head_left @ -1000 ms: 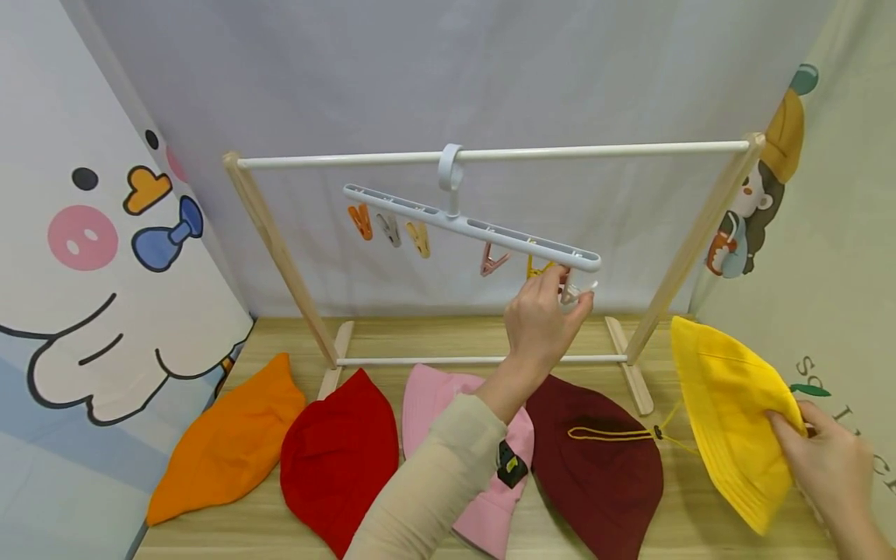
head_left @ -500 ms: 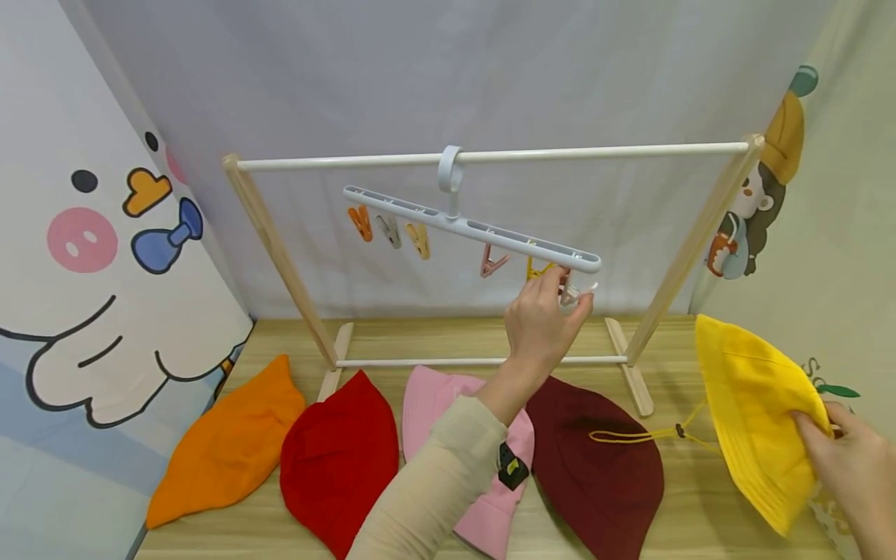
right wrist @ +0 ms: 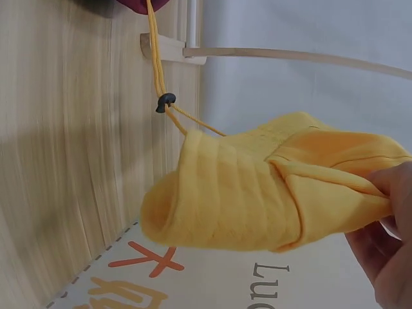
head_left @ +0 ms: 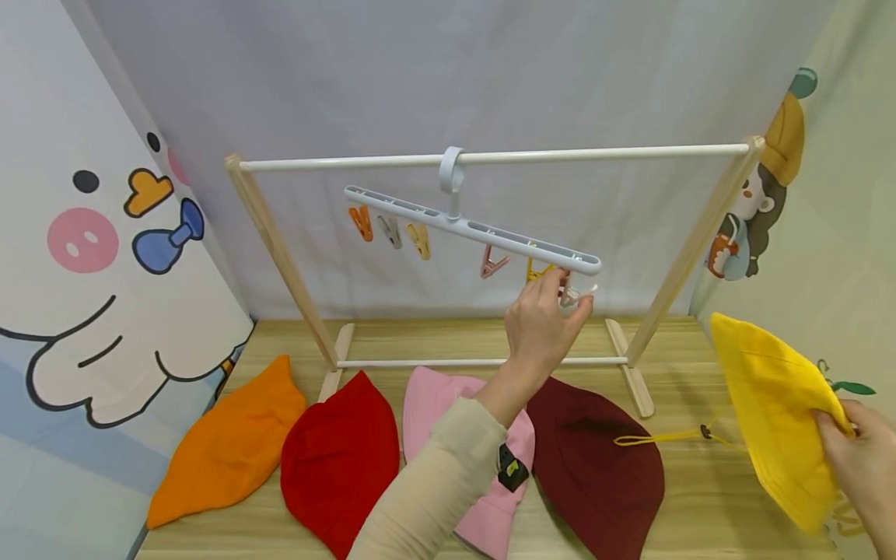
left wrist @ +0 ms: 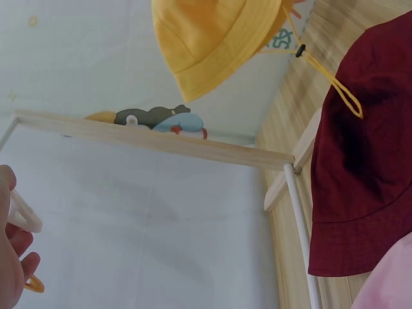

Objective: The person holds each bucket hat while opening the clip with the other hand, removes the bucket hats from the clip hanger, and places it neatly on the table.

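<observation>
My left hand [head_left: 542, 323] pinches a whitish clothespin [head_left: 575, 294] at the right end of the pale hanger [head_left: 455, 222]; in the left wrist view the clothespin [left wrist: 24, 215] shows between thumb and fingers. A yellow clothespin [head_left: 537, 271] hangs right beside those fingers, and a pink one [head_left: 493, 263] farther left. At the far right my right hand [head_left: 861, 459] grips a yellow bucket hat [head_left: 780, 420] by its crown, held above the table. The hat's yellow cord [head_left: 665, 438] with a dark toggle trails left over the maroon hat [head_left: 595, 467]. In the right wrist view the hat [right wrist: 244, 193] looks folded.
The hanger hooks over the white bar of a wooden rack [head_left: 280, 257]. Orange, grey and beige clothespins [head_left: 418, 241] hang on its left half. Orange [head_left: 227, 447], red [head_left: 341, 463] and pink [head_left: 434, 397] hats lie in a row on the table [head_left: 420, 336], the pink one partly behind my left forearm.
My right hand has carried the yellow hat to the right, and its cord has slid along with it. The left hand stays on the whitish clothespin.
</observation>
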The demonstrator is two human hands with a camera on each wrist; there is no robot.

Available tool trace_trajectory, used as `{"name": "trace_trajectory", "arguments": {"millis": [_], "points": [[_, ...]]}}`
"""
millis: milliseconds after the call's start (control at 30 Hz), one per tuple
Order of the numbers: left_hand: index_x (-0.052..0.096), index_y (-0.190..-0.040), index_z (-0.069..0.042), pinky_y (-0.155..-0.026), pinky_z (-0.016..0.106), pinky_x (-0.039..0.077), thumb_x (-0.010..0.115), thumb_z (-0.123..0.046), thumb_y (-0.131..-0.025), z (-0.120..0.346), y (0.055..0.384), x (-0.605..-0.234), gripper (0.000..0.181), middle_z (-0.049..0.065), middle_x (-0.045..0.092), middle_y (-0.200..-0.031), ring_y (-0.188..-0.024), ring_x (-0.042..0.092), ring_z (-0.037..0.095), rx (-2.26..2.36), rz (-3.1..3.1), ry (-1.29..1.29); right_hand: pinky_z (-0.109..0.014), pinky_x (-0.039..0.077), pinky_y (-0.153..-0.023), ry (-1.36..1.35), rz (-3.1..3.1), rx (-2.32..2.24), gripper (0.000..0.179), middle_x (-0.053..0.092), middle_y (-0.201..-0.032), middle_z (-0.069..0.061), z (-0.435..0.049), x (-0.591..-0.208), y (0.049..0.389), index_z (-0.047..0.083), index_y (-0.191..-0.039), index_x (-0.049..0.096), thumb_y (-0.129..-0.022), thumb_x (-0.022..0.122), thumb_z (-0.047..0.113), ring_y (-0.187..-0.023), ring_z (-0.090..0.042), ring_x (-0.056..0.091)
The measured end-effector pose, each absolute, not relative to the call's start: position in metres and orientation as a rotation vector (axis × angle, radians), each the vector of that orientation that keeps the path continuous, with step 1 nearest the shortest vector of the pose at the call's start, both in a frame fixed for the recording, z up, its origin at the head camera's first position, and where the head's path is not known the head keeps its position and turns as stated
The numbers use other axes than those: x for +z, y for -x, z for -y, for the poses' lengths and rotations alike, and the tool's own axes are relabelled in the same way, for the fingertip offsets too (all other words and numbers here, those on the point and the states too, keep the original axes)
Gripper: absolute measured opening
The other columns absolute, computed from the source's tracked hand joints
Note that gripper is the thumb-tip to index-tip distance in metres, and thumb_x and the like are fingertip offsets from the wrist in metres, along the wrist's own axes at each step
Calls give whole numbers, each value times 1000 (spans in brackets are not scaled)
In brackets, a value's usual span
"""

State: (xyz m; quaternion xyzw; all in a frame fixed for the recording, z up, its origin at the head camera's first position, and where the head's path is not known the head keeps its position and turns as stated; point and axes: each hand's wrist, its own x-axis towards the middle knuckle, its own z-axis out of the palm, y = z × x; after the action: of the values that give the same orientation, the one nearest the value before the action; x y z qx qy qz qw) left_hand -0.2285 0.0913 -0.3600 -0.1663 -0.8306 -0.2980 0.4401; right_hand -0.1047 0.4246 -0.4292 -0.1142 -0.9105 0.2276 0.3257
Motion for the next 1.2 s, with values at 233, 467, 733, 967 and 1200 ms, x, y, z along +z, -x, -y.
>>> {"name": "trace_trajectory", "arguments": {"millis": [233, 467, 733, 967, 1200], "points": [[62, -93, -14, -53, 20, 46, 72, -33, -73, -90, 230, -363, 29, -7, 66, -80, -74, 63, 6, -739, 2055, 416, -3, 19, -46, 161, 2302, 510, 13, 55, -74, -38, -430, -430, 107, -19, -82, 57, -69, 61, -24, -59, 17, 33], [64, -97, -15, -51, 19, 45, 72, -34, -72, -87, 230, -364, 33, -8, 67, -82, -71, 62, 6, -705, 2065, 405, -6, 18, -46, 154, 2310, 451, 10, 54, -71, -37, -433, -427, 108, -19, -80, 55, -71, 60, -21, -47, -15, 43], [64, -101, -15, -52, 18, 45, 73, -34, -73, -85, 229, -365, 34, -7, 68, -85, -71, 61, 6, -720, 2093, 412, -6, 16, -49, 347, 2347, 497, 12, 55, -85, -38, -432, -425, 109, -19, -93, 55, -81, 53, -16, -54, -31, 48], [64, -101, -15, -52, 18, 45, 72, -34, -74, -83, 229, -365, 35, -8, 68, -87, -74, 62, 5, -723, 2093, 411, -10, 16, -52, 393, 2294, 442, 12, 56, -87, -37, -435, -416, 114, -19, -92, 57, -84, 52, -11, -59, -32, 49], [64, -100, -15, -53, 19, 46, 72, -32, -73, -81, 229, -369, 32, -7, 68, -87, -76, 62, 5, -734, 2068, 409, -11, 16, -53, 333, 2266, 425, 9, 55, -85, -37, -437, -417, 116, -20, -89, 56, -82, 53, -16, -64, -44, 47]]}}
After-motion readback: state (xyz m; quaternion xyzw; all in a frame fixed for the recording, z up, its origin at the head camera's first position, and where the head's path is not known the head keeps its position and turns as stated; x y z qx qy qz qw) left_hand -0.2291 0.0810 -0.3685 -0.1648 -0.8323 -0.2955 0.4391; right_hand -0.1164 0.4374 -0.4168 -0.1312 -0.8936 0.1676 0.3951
